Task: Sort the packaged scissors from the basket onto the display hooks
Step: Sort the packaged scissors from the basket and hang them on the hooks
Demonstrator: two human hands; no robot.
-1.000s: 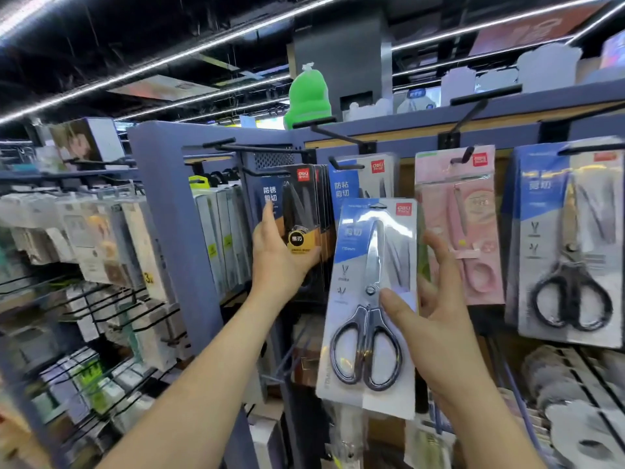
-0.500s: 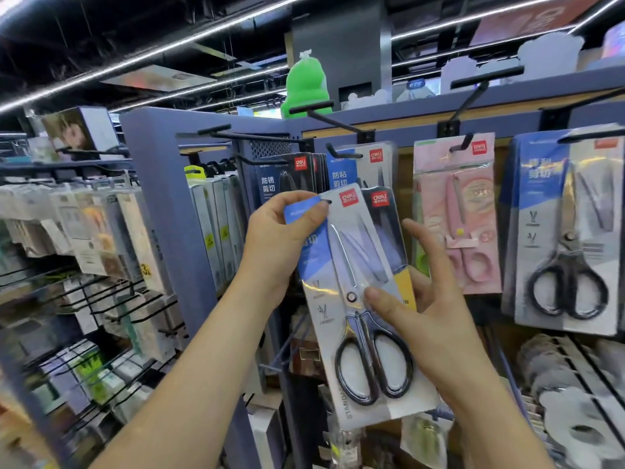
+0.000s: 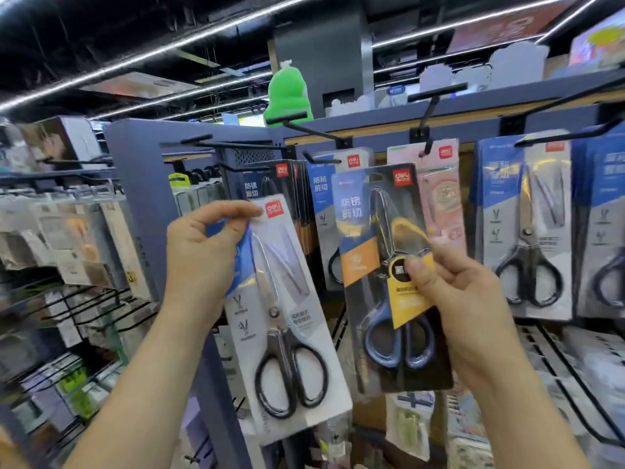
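My left hand (image 3: 203,262) pinches the top corner of a white-and-blue pack of black-handled scissors (image 3: 287,333), which hangs tilted in front of the rack. My right hand (image 3: 463,309) grips the middle of a dark pack of blue-handled scissors with a yellow label (image 3: 382,265), held upright beside the first. Behind both packs, black display hooks (image 3: 314,132) stick out from the blue panel, carrying dark packs (image 3: 270,184), a blue pack (image 3: 321,198), a pink pack (image 3: 443,198) and grey-blue packs (image 3: 527,225). No basket is in view.
A blue upright post (image 3: 135,184) splits this rack from wire hooks of small packaged goods (image 3: 67,238) on the left. A green plush toy (image 3: 287,93) sits on the top shelf. Flat white items (image 3: 575,367) lie on a slatted shelf at the lower right.
The two packs, earlier stacked together in my right hand, are now apart. My left hand took the white pack by its top; my right hand keeps the dark pack and moved right.
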